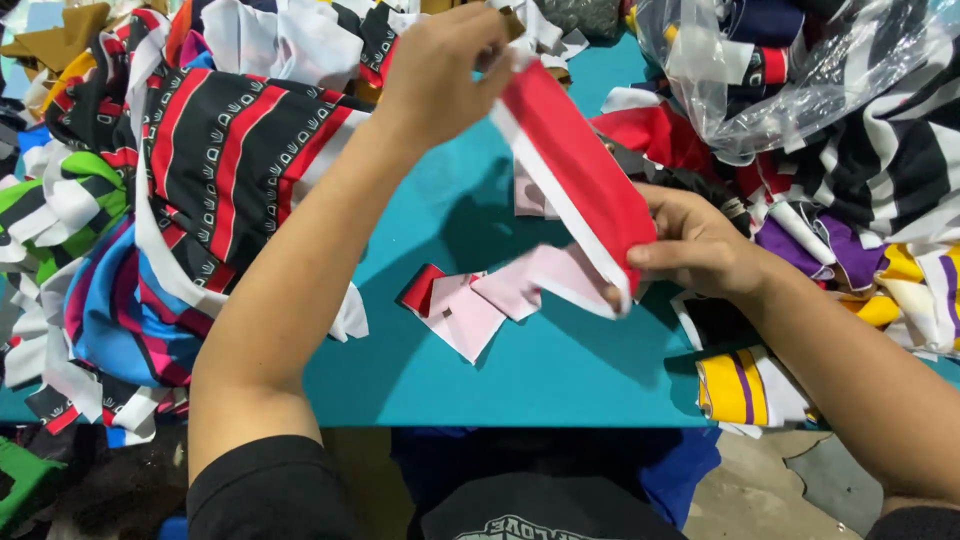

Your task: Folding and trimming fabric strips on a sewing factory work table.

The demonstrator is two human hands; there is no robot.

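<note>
A red fabric strip with a white edge stretches between my two hands above the teal table. My left hand pinches its upper end, raised near the far fabric piles. My right hand grips its lower end between thumb and fingers. The strip's pale pink underside trails down onto the table, ending in a small red fold.
A heap of striped red, black, blue and green fabric pieces covers the left side. More striped cloth and a clear plastic bag fill the right. Yellow and purple pieces lie at the near right edge.
</note>
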